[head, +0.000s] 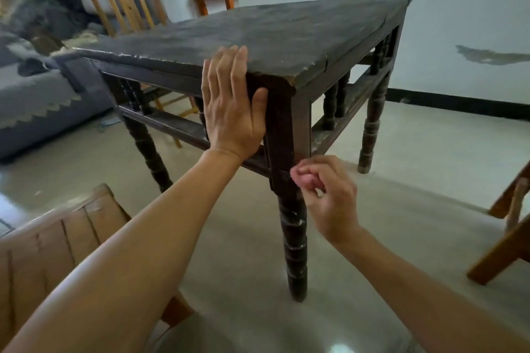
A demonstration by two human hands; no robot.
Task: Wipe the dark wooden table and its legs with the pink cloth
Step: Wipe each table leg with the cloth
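Right hand (329, 198) fingers (308, 173) pinch the pink cloth (301, 174) against the upright near leg (291, 226); left hand (232, 103) lies flat, open, empty, bracing the table (286, 34) corner above.

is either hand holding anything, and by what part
The right hand pinches the bunched pink cloth in its fingertips against the near leg. The left hand holds nothing, flat on the table corner.

Right hand (327, 195) presses pink cloth (305, 176) against table leg (286, 180).

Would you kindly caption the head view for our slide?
Left hand braces the dark table's corner while right hand rubs pink cloth on its near leg.
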